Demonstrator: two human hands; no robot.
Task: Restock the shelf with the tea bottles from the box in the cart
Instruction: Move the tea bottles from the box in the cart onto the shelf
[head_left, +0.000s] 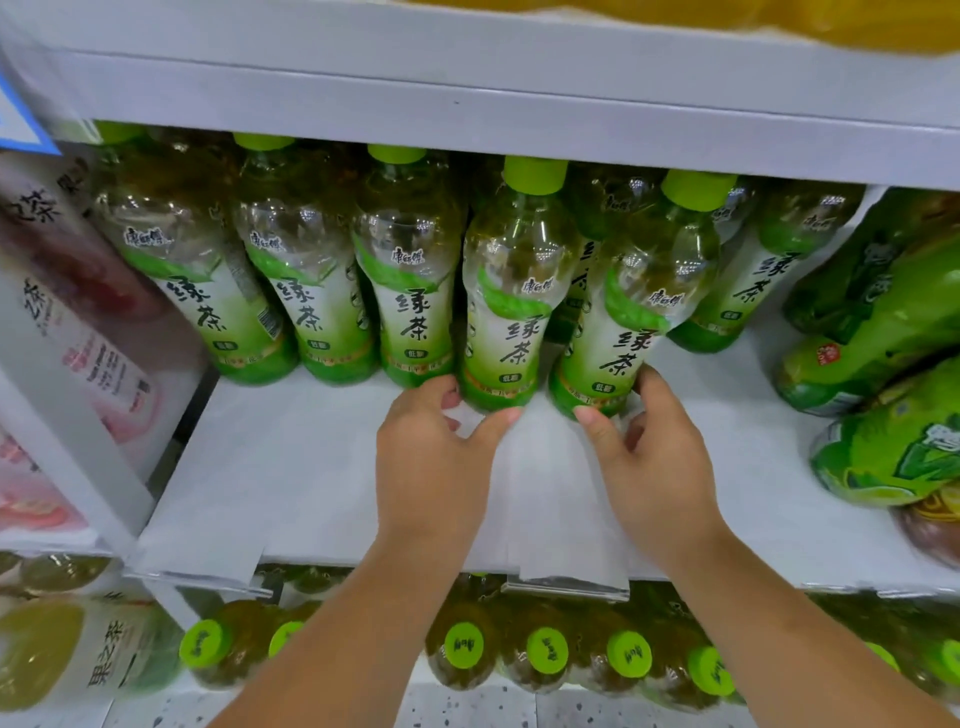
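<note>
Green tea bottles with lime caps and green-white labels stand in a row on the white shelf (291, 467). Two of them stand a little forward of the row. My left hand (431, 467) holds the base of one tea bottle (511, 312), thumb in front and fingers curled at its left side. My right hand (654, 467) holds the base of the neighbouring tea bottle (631, 332), thumb at its front left and fingers on its right side. Both bottles rest on the shelf. More tea bottles (410, 270) fill the row to the left and behind.
A white divider (78, 441) separates pink-labelled bottles (88, 332) on the left. Green wrapped packs (883, 364) lie at the right. The upper shelf board (467, 109) hangs just over the caps. Below, another shelf holds green-capped bottles (545, 649). Bare shelf surface lies in front of the row.
</note>
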